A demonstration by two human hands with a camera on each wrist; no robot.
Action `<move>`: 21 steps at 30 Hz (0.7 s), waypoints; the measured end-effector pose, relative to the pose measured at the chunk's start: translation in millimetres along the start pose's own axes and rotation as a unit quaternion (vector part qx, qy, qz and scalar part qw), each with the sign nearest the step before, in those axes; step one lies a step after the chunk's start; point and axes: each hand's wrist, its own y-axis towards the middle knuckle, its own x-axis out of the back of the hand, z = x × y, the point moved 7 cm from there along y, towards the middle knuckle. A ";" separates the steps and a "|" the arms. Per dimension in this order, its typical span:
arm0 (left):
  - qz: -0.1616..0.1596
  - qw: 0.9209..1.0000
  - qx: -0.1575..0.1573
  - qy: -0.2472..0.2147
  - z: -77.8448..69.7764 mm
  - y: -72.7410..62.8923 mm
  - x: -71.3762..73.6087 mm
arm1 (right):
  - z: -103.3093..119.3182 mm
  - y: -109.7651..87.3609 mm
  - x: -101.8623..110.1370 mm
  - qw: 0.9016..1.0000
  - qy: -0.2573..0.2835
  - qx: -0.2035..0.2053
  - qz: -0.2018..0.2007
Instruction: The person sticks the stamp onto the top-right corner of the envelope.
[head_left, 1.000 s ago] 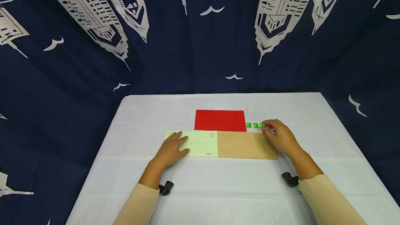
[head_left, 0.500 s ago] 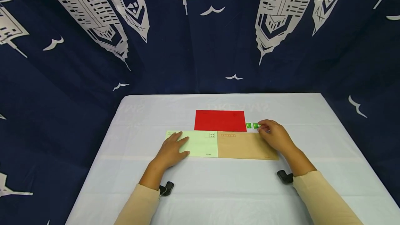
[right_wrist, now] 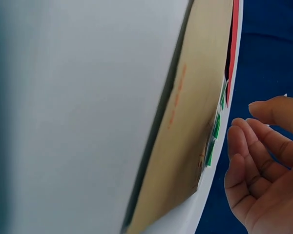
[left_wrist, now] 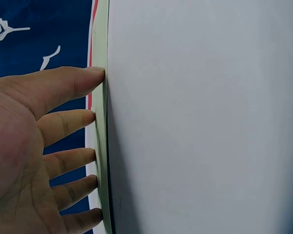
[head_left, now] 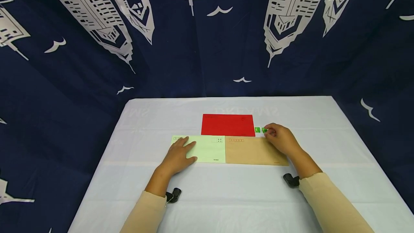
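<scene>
A pale green envelope (head_left: 208, 150) lies flat on the table, its right edge against a brown envelope (head_left: 252, 152). My left hand (head_left: 177, 155) rests on the green envelope's left part with fingers spread; the left wrist view shows the thumb (left_wrist: 90, 80) and fingertips touching its surface. Right of a red envelope (head_left: 228, 125) sits a row of small green stamps (head_left: 257, 129). My right hand (head_left: 283, 139) hovers at the row's right end with fingers loosely bent. In the right wrist view three stamps (right_wrist: 216, 126) lie on the table, and nothing shows between thumb and fingers.
A white cloth covers the table (head_left: 233, 197). Behind and around it hangs a dark blue curtain (head_left: 171, 64) with white building and bird prints. Each wrist carries a small black camera, such as the left camera (head_left: 173, 195).
My right hand has shifted left along the stamp row, covering the rightmost stamp in the head view. My left hand stays almost in place on the green envelope.
</scene>
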 end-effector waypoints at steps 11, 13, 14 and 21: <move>-0.002 1.000 0.000 -0.007 0.8 0.4 -0.6 | 1.4 6.1 -2.2 1.000 -0.002 -0.005 0.003; -0.001 1.000 -0.001 -0.007 1.4 0.5 -1.1 | 1.9 7.5 -2.6 1.000 -0.005 -0.008 0.001; 0.000 1.000 -0.001 -0.007 1.6 0.6 -1.2 | 1.9 8.4 -2.8 1.000 -0.006 -0.011 0.001; 0.001 1.000 0.000 -0.012 1.5 0.7 -1.2 | 2.1 15.0 -3.1 1.000 -0.014 -0.020 -0.005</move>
